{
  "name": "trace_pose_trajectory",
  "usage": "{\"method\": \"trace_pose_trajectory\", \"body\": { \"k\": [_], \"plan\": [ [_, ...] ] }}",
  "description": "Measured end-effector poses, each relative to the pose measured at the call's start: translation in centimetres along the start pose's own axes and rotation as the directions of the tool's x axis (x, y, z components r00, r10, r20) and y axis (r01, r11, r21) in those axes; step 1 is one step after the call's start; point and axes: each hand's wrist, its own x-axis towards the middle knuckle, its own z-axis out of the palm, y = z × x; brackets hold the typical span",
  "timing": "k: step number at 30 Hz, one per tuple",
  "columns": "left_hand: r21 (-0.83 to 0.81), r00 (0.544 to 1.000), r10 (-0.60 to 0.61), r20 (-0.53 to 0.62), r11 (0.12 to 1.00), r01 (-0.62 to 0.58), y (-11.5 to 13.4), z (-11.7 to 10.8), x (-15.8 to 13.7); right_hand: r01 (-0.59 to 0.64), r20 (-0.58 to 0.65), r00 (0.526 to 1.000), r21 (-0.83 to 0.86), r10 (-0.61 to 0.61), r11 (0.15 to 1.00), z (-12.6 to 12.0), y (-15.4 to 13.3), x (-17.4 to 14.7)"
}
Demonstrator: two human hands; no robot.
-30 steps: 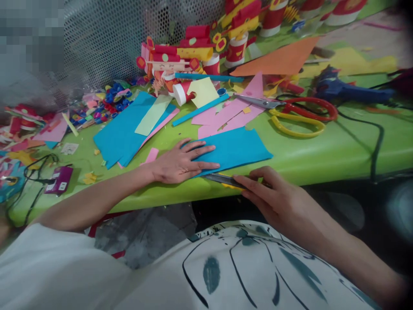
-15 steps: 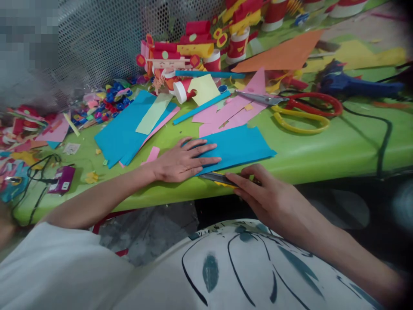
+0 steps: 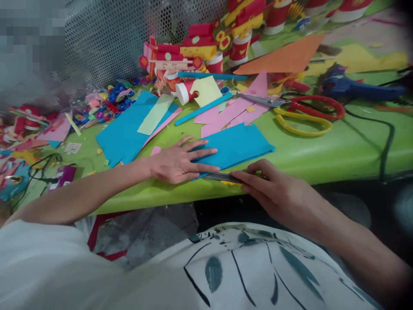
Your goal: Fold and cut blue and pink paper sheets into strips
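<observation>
My left hand point(image 3: 176, 162) lies flat on the left part of a folded blue sheet of paper point(image 3: 237, 144), its fingers spread. My right hand point(image 3: 271, 185) is closed around a grey and yellow utility knife point(image 3: 224, 177) at the table's front edge. The knife's narrow end points left, toward the fingertips of my left hand, along the paper's near edge. Part of its handle is hidden by my right fingers. Pink paper pieces point(image 3: 230, 112) lie just behind the blue sheet.
Large scissors point(image 3: 303, 113) with red and yellow handles lie behind my right hand, near a blue glue gun point(image 3: 358, 86) and its cord. Another blue sheet point(image 3: 124, 125) lies behind my left forearm. Red paper-cup figures point(image 3: 174, 60) stand at the back, by an orange sheet point(image 3: 284, 56).
My right hand and the knife have shifted slightly right along the near edge of the blue paper. My left hand stays pressed on the sheet, and my left forearm sits a little lower.
</observation>
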Motion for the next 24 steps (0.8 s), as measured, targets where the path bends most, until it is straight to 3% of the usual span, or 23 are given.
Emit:
{"method": "trace_pose_trajectory", "body": {
  "k": [4, 16, 24],
  "plan": [
    [-0.030, 1.000, -0.001, -0.013, 1.000, 0.000, -0.1, 0.9, -0.2, 0.012, 0.006, 1.000, -0.004, -0.012, 1.000, 0.1, 0.0, -0.1],
    [-0.025, 0.999, 0.005, 0.054, 1.000, -0.004, -0.2, 0.7, -0.3, -0.016, -0.031, 0.999, 0.096, 0.019, 0.995, 0.9, -0.7, -0.5],
    [-0.013, 0.999, 0.014, 0.037, 1.000, -0.013, -0.1, 0.8, -0.4, -0.005, -0.093, 0.996, 0.106, 0.015, 0.994, 2.8, -0.5, -0.9]
  ]
}}
